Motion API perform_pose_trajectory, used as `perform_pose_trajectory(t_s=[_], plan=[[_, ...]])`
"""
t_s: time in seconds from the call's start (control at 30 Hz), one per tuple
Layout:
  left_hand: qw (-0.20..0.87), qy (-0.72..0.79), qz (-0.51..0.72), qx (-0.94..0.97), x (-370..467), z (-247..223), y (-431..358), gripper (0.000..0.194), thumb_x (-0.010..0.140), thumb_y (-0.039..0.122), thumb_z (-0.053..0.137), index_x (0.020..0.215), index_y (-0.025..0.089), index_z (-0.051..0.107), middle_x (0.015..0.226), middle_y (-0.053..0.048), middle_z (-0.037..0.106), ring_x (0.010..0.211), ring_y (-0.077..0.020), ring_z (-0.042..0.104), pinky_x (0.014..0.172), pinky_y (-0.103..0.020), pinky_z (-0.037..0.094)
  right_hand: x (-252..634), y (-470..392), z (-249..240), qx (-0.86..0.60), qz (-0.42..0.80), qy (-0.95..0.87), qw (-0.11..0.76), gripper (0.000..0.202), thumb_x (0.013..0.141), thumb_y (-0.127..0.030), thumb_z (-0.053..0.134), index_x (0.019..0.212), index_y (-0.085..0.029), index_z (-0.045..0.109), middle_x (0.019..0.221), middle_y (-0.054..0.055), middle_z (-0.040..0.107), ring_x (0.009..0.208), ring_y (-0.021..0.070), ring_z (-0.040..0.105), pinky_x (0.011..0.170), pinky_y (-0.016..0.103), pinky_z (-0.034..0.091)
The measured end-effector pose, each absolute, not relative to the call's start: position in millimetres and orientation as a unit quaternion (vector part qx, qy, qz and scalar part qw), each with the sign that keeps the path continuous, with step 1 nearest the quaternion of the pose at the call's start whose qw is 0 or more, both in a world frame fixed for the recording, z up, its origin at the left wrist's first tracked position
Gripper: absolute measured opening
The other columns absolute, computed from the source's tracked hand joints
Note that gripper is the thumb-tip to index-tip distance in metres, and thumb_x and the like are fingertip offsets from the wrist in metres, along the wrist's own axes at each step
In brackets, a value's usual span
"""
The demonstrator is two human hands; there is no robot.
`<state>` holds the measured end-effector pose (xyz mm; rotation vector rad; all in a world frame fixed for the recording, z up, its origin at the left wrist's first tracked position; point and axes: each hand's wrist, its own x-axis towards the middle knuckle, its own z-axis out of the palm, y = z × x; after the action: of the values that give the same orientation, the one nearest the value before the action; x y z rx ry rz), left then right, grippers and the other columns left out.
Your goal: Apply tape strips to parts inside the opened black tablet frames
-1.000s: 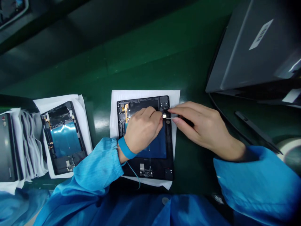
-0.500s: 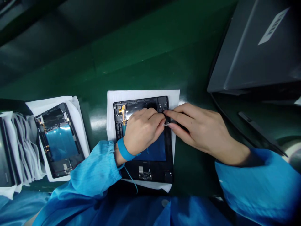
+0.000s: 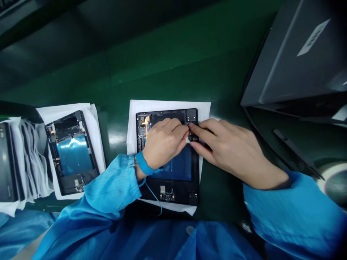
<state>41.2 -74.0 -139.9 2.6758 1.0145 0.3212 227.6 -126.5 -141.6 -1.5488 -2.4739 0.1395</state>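
An opened tablet point(image 3: 179, 189) lies on white sheet material, its inside facing up, with a blue panel in the middle. My left hand point(image 3: 165, 139) is over its upper part, closed in a pinch on a small white piece point(image 3: 188, 139). My right hand point(image 3: 227, 144) comes in from the right, forefinger on the tablet's upper right edge and thumb tip beside the white piece. Between that thumb and forefinger is a small dark area; what they grip there is hidden. A blue wrist strap point(image 3: 146, 165) with a thin cord circles my left wrist.
To the left, a second opened tablet point(image 3: 74, 155) rests on white sheets, beside a stack of dark tablets point(image 3: 9, 162) interleaved with white sheets. Dark tweezers point(image 3: 296, 151) and a roll of tape point(image 3: 332, 177) are at right, below a grey box point(image 3: 300, 72).
The view has shifted slightly. Both hands stay at the tablet's upper right; the small white piece shows more plainly between them, and the right fingers have moved a little closer to the left hand.
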Motion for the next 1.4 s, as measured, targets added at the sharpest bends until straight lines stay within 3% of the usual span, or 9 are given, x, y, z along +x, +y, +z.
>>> perform_pose_trajectory(t_s=[0.3, 0.57, 0.73, 0.83, 0.97, 1.4], plan=[[0.039, 0.323, 0.066, 0.943, 41.0, -134.4, -75.3, 0.023, 0.098, 0.019, 0.044, 0.089, 0.015, 0.065, 0.085, -0.005, 0.063, 0.079, -0.0209, 0.056, 0.067, -0.034, 0.044, 226.5, -132.5, -147.0, -0.501, 0.05, -0.851, 0.15, 0.039, 0.095, -0.037, 0.048, 0.118, -0.011, 0.064, 0.099, 0.011, 0.066, 0.08, 0.0224, 0.057, 0.065, 0.037, 0.04], [-0.023, 0.294, 0.035, 0.955, 31.6, -125.2, -90.4, 0.027, 0.096, 0.018, 0.046, 0.116, 0.008, 0.061, 0.101, -0.011, 0.064, 0.089, -0.0243, 0.058, 0.064, -0.037, 0.043, 227.0, -128.7, -147.0, -0.498, 0.053, -0.851, 0.16, 0.036, 0.094, -0.037, 0.048, 0.114, -0.012, 0.066, 0.097, 0.011, 0.067, 0.077, 0.0211, 0.058, 0.063, 0.036, 0.042], [-0.015, 0.305, 0.058, 0.951, 30.5, -129.6, -92.6, 0.025, 0.097, 0.019, 0.045, 0.11, 0.011, 0.064, 0.102, -0.009, 0.065, 0.089, -0.0236, 0.058, 0.064, -0.038, 0.04, 233.8, -127.4, -151.1, -0.499, 0.072, -0.83, 0.239, 0.029, 0.092, -0.029, 0.053, 0.114, -0.015, 0.065, 0.094, 0.007, 0.069, 0.077, 0.0186, 0.063, 0.061, 0.031, 0.045], [-0.003, 0.309, 0.067, 0.949, 30.5, -132.4, -92.4, 0.024, 0.097, 0.019, 0.043, 0.106, 0.013, 0.064, 0.102, -0.009, 0.065, 0.09, -0.0233, 0.058, 0.065, -0.037, 0.039, 232.0, -126.9, -151.5, -0.547, 0.049, -0.792, 0.269, 0.025, 0.088, -0.023, 0.058, 0.112, -0.019, 0.065, 0.084, 0.003, 0.069, 0.067, 0.0152, 0.062, 0.054, 0.028, 0.043], [0.013, 0.312, 0.075, 0.947, 30.3, -133.8, -92.7, 0.023, 0.097, 0.017, 0.043, 0.101, 0.012, 0.065, 0.103, -0.009, 0.065, 0.091, -0.0237, 0.057, 0.067, -0.038, 0.038, 224.3, -123.7, -152.7, -0.58, -0.008, -0.779, 0.237, 0.02, 0.087, -0.024, 0.061, 0.105, -0.018, 0.067, 0.077, 0.002, 0.068, 0.056, 0.0118, 0.057, 0.048, 0.027, 0.037], [0.024, 0.316, 0.075, 0.945, 31.8, -134.0, -93.0, 0.025, 0.098, 0.015, 0.041, 0.105, 0.011, 0.064, 0.096, -0.008, 0.063, 0.088, -0.022, 0.055, 0.067, -0.036, 0.038, 217.2, -123.1, -149.8, -0.593, -0.033, -0.787, 0.167, 0.02, 0.088, -0.026, 0.06, 0.104, -0.017, 0.067, 0.082, 0.003, 0.069, 0.06, 0.0118, 0.058, 0.049, 0.027, 0.035]])
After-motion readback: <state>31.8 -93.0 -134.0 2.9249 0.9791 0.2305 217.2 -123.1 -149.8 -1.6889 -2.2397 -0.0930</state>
